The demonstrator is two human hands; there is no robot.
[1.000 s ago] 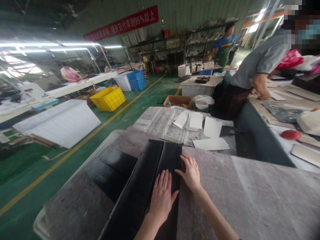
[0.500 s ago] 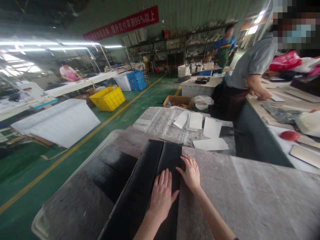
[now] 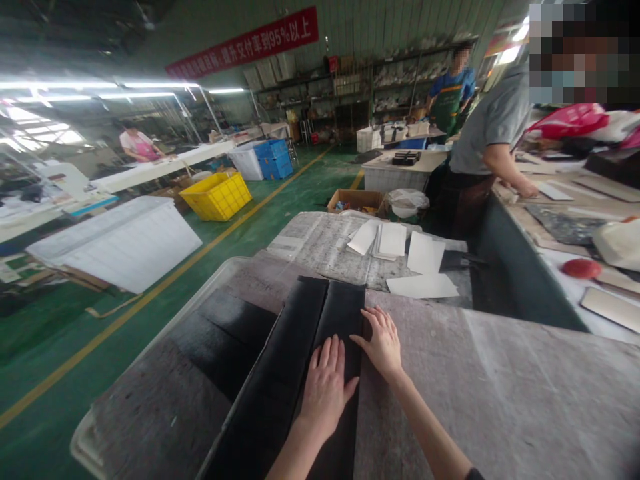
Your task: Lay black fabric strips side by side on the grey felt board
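A long black sheet of material (image 3: pixel 280 363), with a lengthwise crease or seam, lies over the worn grey-brown work surface (image 3: pixel 480 387). My left hand (image 3: pixel 327 383) rests flat on the sheet's right strip, fingers stretched forward and thumb out to the right. Along the sheet's right edge lies my right hand (image 3: pixel 383 340), its fingers bent a little and spread, thumb reaching onto the black material. Neither hand is closed around anything. Whether the strip is folded over or a separate piece, I cannot tell.
Beyond the sheet lie several white cards (image 3: pixel 393 240). A co-worker in a grey shirt (image 3: pixel 495 127) leans over a bench (image 3: pixel 545 250) at the right. On the left floor stand a white bin (image 3: pixel 120 240) and a yellow crate (image 3: pixel 217 195). An open cardboard box (image 3: pixel 356 200) sits farther ahead.
My hands stay in almost the same place on the black sheet. The co-worker at the right has shifted slightly leftward in view.
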